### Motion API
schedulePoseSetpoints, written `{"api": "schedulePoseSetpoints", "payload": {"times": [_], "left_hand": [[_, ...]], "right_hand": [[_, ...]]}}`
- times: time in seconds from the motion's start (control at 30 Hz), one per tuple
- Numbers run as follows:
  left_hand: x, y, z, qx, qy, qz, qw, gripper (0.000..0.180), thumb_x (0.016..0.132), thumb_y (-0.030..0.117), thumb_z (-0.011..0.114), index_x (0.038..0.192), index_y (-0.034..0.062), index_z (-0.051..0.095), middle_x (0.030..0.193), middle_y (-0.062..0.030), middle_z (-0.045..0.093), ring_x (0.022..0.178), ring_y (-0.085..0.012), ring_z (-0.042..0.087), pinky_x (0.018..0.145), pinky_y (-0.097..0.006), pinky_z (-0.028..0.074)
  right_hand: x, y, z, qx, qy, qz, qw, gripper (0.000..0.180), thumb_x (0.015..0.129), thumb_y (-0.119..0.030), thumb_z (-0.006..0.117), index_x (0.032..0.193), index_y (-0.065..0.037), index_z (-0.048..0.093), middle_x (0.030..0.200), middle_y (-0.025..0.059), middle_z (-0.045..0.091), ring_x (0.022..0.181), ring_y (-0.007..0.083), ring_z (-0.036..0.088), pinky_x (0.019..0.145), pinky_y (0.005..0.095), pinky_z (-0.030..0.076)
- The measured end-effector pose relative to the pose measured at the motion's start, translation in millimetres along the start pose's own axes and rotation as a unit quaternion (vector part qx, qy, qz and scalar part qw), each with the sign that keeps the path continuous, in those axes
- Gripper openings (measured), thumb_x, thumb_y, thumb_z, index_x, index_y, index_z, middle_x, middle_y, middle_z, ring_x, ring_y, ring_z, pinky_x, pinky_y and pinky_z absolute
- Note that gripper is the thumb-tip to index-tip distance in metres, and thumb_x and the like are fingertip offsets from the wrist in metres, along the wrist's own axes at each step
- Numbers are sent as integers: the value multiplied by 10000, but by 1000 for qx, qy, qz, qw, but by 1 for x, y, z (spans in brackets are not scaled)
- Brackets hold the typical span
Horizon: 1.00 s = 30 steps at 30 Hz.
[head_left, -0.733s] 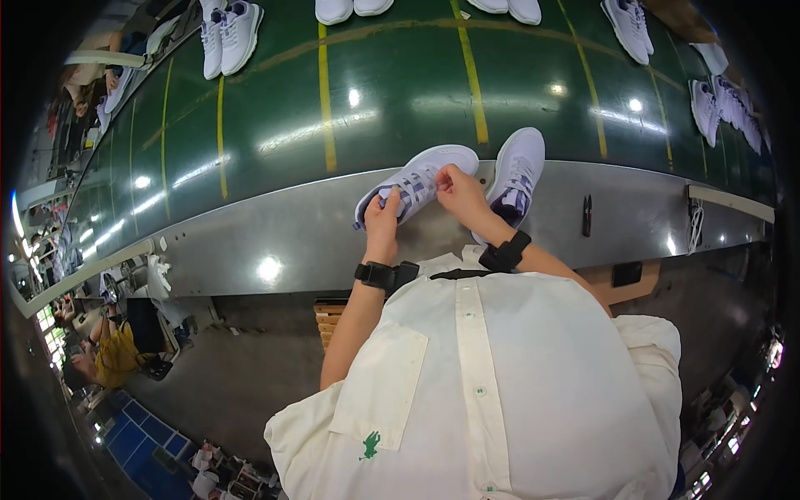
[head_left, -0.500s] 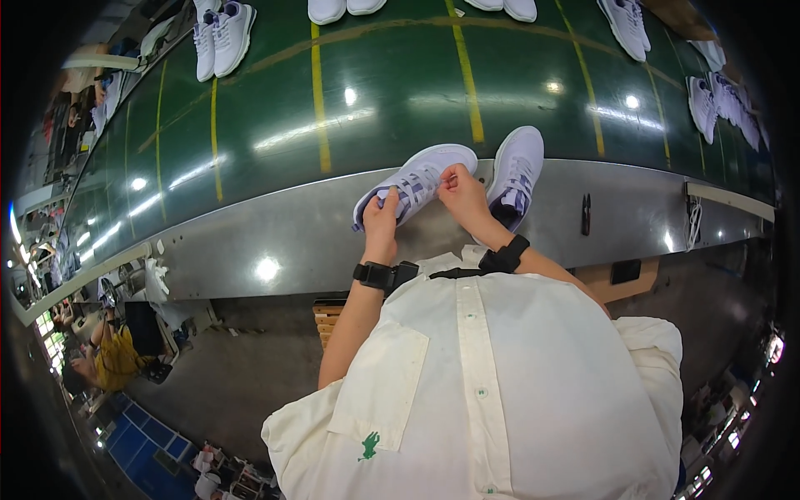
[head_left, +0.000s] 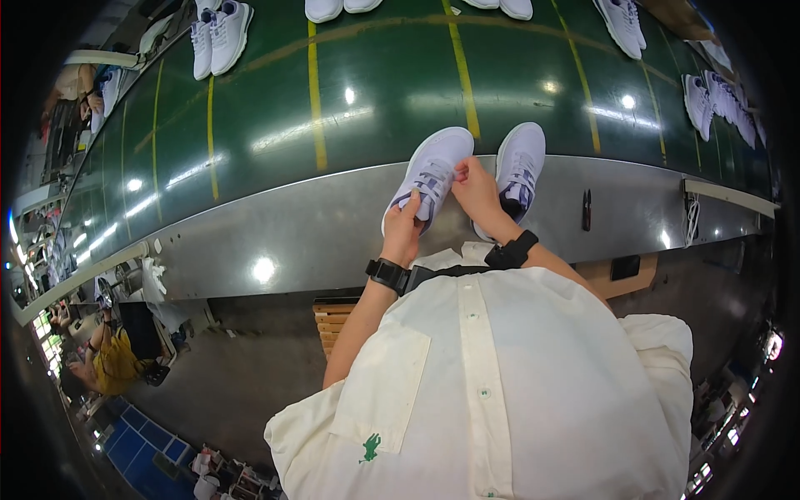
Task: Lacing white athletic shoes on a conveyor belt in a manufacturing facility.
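- The left hand (head_left: 402, 236) grips the heel end of the left shoe (head_left: 431, 177), the fingers closed around its back edge, I think to keep it from sliding while the other hand works
- The right hand (head_left: 477, 190) is at the lace area of this same shoe, the fingers pinched together there; if they hold a lace or only press on the tongue I cannot tell, it is too small to see
- This shoe is pale lilac with darker purple laces and lies tilted, toe pointing away from the person, half on the steel edge (head_left: 333, 237) and half on the green belt (head_left: 375, 108); it looks placed like this so the opening faces the hands
- The right shoe (head_left: 518, 167), same colour, stands just beside it on the right, near the right wrist, not held by anyone; probably it is the other one of the pair
- Each wrist wears a black band
- A small dark tool (head_left: 586, 209) lies alone on the steel edge, well apart to the right
- Other pairs of pale shoes (head_left: 218, 33) stand far up the belt between yellow lines, spaced as for a row of work places
- Far left and below, a person in yellow (head_left: 112, 367) is bent over some other work
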<state>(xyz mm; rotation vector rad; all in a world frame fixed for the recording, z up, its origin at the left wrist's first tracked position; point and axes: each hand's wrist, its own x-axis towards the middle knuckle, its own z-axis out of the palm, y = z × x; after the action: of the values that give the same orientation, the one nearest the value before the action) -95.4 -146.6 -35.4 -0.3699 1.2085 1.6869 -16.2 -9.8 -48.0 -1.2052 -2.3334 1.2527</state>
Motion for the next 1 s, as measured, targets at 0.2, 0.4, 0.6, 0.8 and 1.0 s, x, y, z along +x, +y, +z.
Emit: {"api": "schedulePoseSetpoints", "payload": {"times": [0.2, 0.4, 0.6, 0.8, 1.0], "left_hand": [[4, -2, -4, 10, 20, -8, 1000, 341, 861, 230, 587, 1097, -7, 518, 1025, -59, 582, 917, -151, 565, 805, -294, 454], [2, -2, 0, 12, 15, 4, 1000, 335, 860, 229, 588, 1089, -7, 523, 1006, -53, 586, 894, -140, 562, 785, -286, 454], [8, -8, -5, 40, 11, 22, 999, 351, 866, 253, 581, 1104, 2, 519, 1024, -58, 584, 918, -147, 557, 803, -302, 441], [18, -14, -10, 103, 80, 36, 991, 363, 854, 239, 596, 1093, -23, 519, 1000, -70, 586, 880, -150, 569, 763, -289, 457], [12, -9, -7, 81, 41, 34, 995, 336, 840, 214, 614, 1056, -31, 535, 987, -69, 595, 867, -144, 571, 750, -284, 458]], "right_hand": [[1, -3, 4, 46, -12, 18, 999, 234, 688, -59, 611, 902, -47, 517, 716, 117, 600, 696, 281, 609, 635, 360, 476], [3, -3, 4, 22, -17, -8, 1000, 222, 699, -47, 588, 911, -52, 520, 715, 129, 598, 705, 300, 606, 641, 380, 474], [11, -22, 6, -112, -61, -18, 992, 256, 681, -61, 571, 932, -42, 523, 774, 186, 611, 749, 352, 597, 682, 427, 467], [19, -28, -17, 126, -165, 157, 966, 334, 669, -90, 611, 964, -2, 481, 713, 125, 598, 547, 237, 619, 518, 333, 502], [35, 6, -48, 204, -170, 134, 955, 355, 684, -86, 611, 987, 9, 453, 734, 74, 549, 478, 165, 578, 455, 265, 474]]}}
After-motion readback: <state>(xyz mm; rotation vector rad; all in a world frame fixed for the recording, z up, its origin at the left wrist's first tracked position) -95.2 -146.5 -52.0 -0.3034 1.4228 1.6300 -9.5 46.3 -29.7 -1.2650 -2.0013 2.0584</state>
